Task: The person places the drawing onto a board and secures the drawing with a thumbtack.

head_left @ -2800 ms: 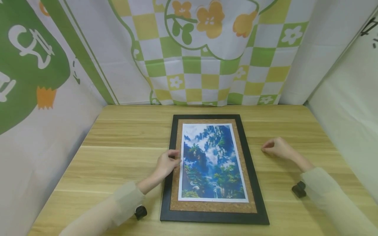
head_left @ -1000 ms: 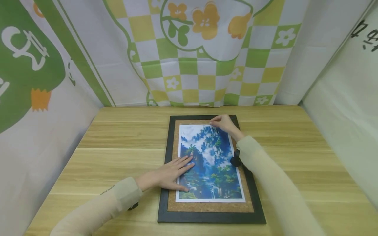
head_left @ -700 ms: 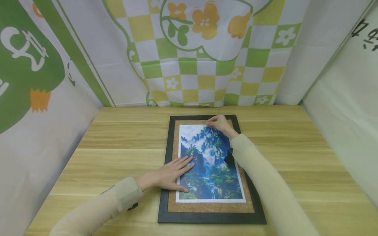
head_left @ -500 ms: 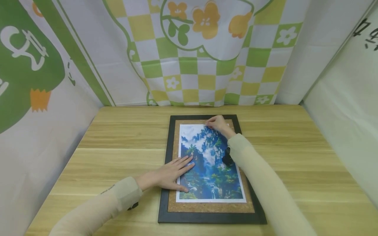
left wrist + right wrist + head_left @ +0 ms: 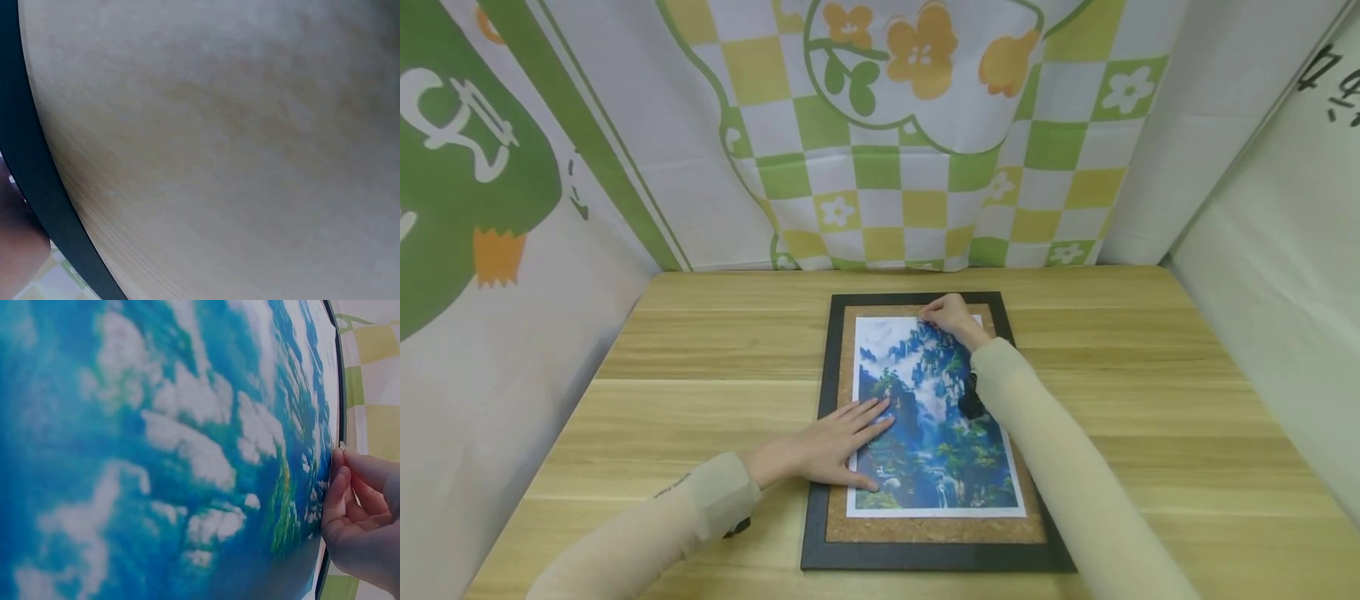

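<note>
A printed mountain landscape picture [image 5: 925,425] on white paper lies on a cork board [image 5: 925,530] with a black frame [image 5: 925,557]. My left hand [image 5: 835,443] rests flat on the picture's left side, its fingers spread. At the middle of the top paper edge, my right hand [image 5: 951,317] pinches a tiny pale, shiny tack [image 5: 342,447] between thumb and forefinger, touching the paper edge. The right wrist view shows its head only in part; its point is hidden. In the left wrist view the frame's edge crosses the left, with a bit of skin beyond it.
The board lies on a wooden table [image 5: 700,333] with its far edge near a checked, flowered cloth [image 5: 880,192]. A white cloth wall with green print [image 5: 490,192] stands at left, another pale wall [image 5: 1285,208] at right.
From right of the board, my right hand has moved to the picture's top edge, then slid slightly left. My left hand has gone from the paper's left edge to lying flat on it.
</note>
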Demonstrator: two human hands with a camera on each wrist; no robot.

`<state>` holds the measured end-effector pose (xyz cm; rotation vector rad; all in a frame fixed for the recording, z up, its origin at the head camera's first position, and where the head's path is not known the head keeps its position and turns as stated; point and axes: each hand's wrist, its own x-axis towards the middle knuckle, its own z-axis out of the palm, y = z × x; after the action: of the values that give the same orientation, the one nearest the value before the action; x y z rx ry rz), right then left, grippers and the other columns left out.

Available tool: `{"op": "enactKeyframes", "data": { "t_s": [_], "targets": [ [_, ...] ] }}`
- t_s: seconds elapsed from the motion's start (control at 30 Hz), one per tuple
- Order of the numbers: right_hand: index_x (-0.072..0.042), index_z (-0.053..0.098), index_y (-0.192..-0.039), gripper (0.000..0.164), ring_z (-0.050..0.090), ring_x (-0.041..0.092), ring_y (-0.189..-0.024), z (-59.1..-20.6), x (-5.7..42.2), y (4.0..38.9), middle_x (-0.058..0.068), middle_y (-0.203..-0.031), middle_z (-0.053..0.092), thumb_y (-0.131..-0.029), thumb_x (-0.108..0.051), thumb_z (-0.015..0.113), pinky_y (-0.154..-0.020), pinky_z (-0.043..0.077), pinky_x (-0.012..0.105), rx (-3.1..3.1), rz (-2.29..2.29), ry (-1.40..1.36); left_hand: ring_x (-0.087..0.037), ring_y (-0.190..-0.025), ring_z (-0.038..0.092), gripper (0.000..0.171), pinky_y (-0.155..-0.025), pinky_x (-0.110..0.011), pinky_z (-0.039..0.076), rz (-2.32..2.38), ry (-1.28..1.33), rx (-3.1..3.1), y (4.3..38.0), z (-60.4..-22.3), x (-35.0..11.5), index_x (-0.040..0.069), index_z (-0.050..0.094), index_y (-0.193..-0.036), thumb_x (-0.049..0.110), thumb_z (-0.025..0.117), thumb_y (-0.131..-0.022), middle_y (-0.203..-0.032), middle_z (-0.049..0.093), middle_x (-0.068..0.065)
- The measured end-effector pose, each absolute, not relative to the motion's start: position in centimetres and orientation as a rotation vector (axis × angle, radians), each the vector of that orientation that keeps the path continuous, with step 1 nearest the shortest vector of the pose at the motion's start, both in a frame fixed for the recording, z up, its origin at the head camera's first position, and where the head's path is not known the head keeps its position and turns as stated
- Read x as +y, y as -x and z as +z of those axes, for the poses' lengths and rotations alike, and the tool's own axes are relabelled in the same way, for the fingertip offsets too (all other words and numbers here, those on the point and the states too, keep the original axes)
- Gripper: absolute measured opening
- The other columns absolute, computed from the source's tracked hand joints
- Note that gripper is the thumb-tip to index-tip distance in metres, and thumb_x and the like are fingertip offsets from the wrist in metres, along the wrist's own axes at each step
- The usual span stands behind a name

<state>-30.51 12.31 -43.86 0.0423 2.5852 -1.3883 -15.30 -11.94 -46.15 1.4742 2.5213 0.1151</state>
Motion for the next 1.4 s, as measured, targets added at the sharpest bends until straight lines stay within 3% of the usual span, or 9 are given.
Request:
{"op": "enactKeyframes", "data": {
  "t_s": [0.3, 0.87, 1.27, 1.4],
  "targets": [
    [0.006, 0.065, -0.096, 0.019, 0.051, 0.010, -0.063, -43.67, 12.27, 30.56, 0.020, -0.095, 0.062, -0.087, -0.006, 0.055, -0.056, 0.042, 0.019, 2.583, -1.379, -0.098, -0.025, -0.135, -0.001, 0.092, -0.108, -0.039, 0.007, 0.122, -1.477, 2.523, 15.30, -46.18, -11.89, 0.012, 0.006, -0.143, 0.072, 0.029, -0.078, -0.148, -0.003, -0.010],
    [0.004, 0.066, -0.096, 0.020, 0.054, 0.013, -0.067, -44.03, 11.72, 30.65, 0.018, -0.097, 0.063, -0.087, -0.009, 0.054, -0.060, 0.046, 0.023, 2.627, -1.334, -0.162, -0.024, -0.135, -0.004, 0.091, -0.108, -0.039, 0.006, 0.130, -1.463, 2.517, 15.22, -46.29, -11.95, 0.013, 0.004, -0.143, 0.071, 0.030, -0.079, -0.148, -0.005, -0.009],
    [0.004, 0.064, -0.099, 0.021, 0.054, 0.025, -0.085, -44.05, 11.53, 30.91, 0.019, -0.107, 0.058, -0.089, -0.009, 0.052, -0.074, 0.046, 0.035, 2.637, -1.262, -0.107, -0.024, -0.135, -0.002, 0.091, -0.108, -0.040, 0.006, 0.138, -1.467, 2.518, 15.26, -46.26, -11.96, 0.012, 0.005, -0.143, 0.071, 0.030, -0.079, -0.148, -0.004, -0.009],
    [0.004, 0.065, -0.096, 0.020, 0.054, 0.024, -0.082, -43.92, 11.68, 30.62, 0.018, -0.104, 0.060, -0.087, -0.010, 0.054, -0.070, 0.046, 0.034, 2.658, -1.270, -0.100, -0.024, -0.135, -0.002, 0.091, -0.108, -0.039, 0.006, 0.139, -1.474, 2.517, 15.25, -46.28, -11.89, 0.012, 0.004, -0.143, 0.071, 0.030, -0.079, -0.148, -0.004, -0.009]
  ]
}}
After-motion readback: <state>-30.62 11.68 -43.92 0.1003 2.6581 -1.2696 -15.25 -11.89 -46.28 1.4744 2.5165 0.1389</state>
